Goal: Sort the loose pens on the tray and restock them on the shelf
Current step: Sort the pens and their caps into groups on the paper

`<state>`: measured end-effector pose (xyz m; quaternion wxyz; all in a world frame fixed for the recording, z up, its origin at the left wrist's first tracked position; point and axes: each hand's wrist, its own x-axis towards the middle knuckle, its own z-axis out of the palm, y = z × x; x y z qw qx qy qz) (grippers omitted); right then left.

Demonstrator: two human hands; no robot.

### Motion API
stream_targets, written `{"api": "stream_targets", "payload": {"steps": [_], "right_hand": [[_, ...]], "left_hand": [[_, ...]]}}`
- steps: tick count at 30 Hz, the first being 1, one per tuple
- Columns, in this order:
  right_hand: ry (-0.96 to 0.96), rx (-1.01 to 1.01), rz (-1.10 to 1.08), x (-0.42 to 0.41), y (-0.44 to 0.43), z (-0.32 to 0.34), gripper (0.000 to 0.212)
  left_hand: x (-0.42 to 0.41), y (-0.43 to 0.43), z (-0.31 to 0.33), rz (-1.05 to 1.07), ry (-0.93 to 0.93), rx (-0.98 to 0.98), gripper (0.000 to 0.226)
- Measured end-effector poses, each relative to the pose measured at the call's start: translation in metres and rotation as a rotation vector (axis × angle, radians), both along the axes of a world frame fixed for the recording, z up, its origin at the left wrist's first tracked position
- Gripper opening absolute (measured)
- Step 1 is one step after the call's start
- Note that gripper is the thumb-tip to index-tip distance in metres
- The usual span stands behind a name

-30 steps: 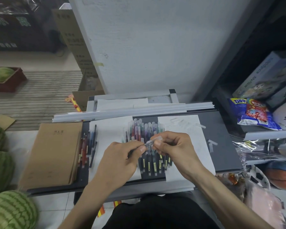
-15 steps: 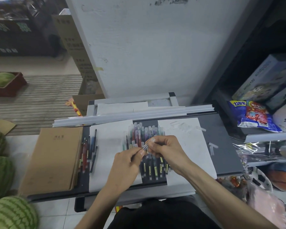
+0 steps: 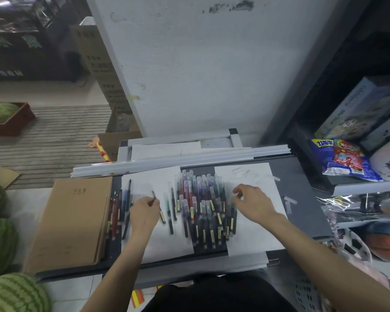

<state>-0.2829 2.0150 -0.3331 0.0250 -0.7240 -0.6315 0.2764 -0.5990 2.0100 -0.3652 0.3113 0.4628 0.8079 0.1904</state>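
Brown kraft notebooks (image 3: 74, 221) sit at the left end of the grey tray (image 3: 302, 183), with a short row of red and blue pens (image 3: 117, 210) just beside them. Next over, your left hand (image 3: 144, 211) has its fingers curled round a dark pen (image 3: 153, 195). The tip sticks up past your knuckles and the labelled end pokes out lower right, over the left white sheet (image 3: 149, 239). The main pen pile (image 3: 203, 206) lies in the middle between your hands, and its right edge runs up to your right hand (image 3: 253, 204). That hand is over the right sheet (image 3: 257, 235) with its fingers bent. There might be something clear at the fingertips, but it's motion-blurred, so I can't tell if it's gripping anything. A few loose clear caps (image 3: 289, 200) lie further right.

Half a second ago both hands were bunched together over the pile, working on one pen. Now they've split, left gone left with the pen and right gone right.

Your forearms hide the near edges of both sheets, and the pen labels are too small to read.
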Motion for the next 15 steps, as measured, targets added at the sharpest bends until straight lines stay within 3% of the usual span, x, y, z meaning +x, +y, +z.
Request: {"api": "stream_targets", "payload": {"steps": [3, 7, 15], "right_hand": [[-0.163, 0.068, 0.029, 0.021, 0.016, -0.002, 0.034], [-0.395, 0.079, 0.127, 0.041, 0.035, -0.004, 0.044], [-0.517, -0.003, 0.216, 0.049, 0.06, -0.016, 0.051]], "left_hand": [[-0.002, 0.002, -0.01, -0.048, 0.051, -0.023, 0.033], [0.002, 0.007, -0.011, -0.014, -0.002, -0.002, 0.021], [0.008, 0.005, -0.011, -0.048, -0.055, -0.011, 0.028]]}}
